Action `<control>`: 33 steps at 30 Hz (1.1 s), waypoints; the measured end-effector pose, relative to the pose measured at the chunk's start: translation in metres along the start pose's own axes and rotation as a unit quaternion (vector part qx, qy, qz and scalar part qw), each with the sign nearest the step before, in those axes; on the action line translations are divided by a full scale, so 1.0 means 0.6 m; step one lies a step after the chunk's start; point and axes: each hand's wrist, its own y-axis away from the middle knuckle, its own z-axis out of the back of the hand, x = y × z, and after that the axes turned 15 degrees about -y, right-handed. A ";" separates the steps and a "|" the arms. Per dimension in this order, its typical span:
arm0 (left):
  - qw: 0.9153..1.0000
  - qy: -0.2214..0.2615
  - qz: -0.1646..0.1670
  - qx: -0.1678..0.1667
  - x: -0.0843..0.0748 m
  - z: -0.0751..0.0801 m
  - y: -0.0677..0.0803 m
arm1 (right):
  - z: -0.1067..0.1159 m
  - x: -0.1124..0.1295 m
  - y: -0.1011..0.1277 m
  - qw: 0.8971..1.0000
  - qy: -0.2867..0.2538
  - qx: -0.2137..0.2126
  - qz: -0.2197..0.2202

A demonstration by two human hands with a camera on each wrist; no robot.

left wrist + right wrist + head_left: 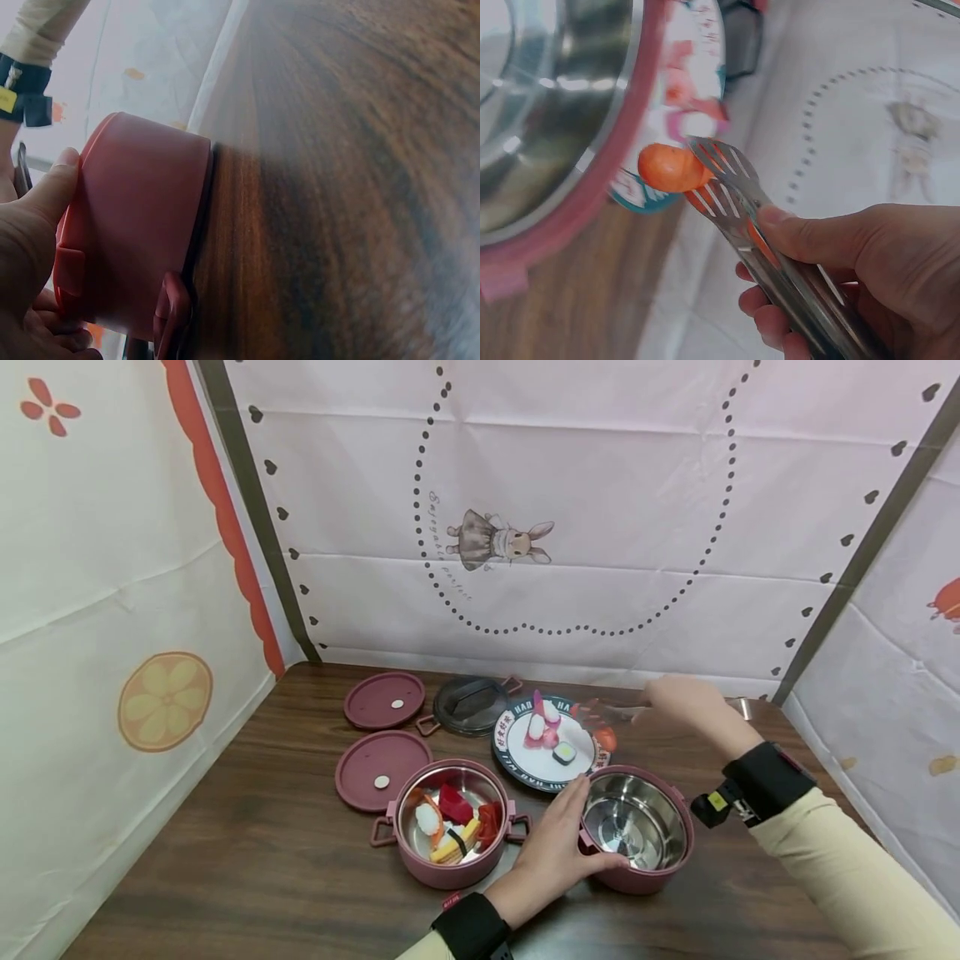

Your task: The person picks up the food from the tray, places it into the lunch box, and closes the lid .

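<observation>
My left hand [543, 856] grips the near-left side of a pink pot [637, 883] with a bare steel inside, thumb and fingers spread along its rim. In the left wrist view the same pot [146, 225] stands on the wooden table. My right hand [686, 706] holds metal food tongs [739, 217] with slotted ends, blurred in the head view. Between the tongs' ends is a rounded orange toy food piece [667, 169], raised beside the pot's far rim. Behind it lies a white plate [525, 756] with a dark lettered rim, carrying several pink and white toy pieces.
A second pink pot [450, 875] with several toy foods inside stands to the left. Behind it lie two pink round lids [384, 700] and a dark see-through lid [468, 714]. Printed cloth walls [585, 485] enclose the table's [262, 860] back and sides.
</observation>
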 end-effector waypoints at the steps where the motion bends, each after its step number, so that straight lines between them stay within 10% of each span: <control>1: 1.000 0.002 0.001 0.001 0.000 0.000 0.000 | 0.008 -0.002 0.007 1.000 -0.001 0.001 0.006; 19: 1.000 0.011 0.000 0.001 0.000 0.002 -0.001 | 0.053 -0.020 0.157 0.994 -0.036 0.107 -0.012; 33: 1.000 0.017 -0.002 0.010 0.002 0.001 -0.002 | 0.058 -0.025 0.164 0.994 -0.046 0.101 -0.016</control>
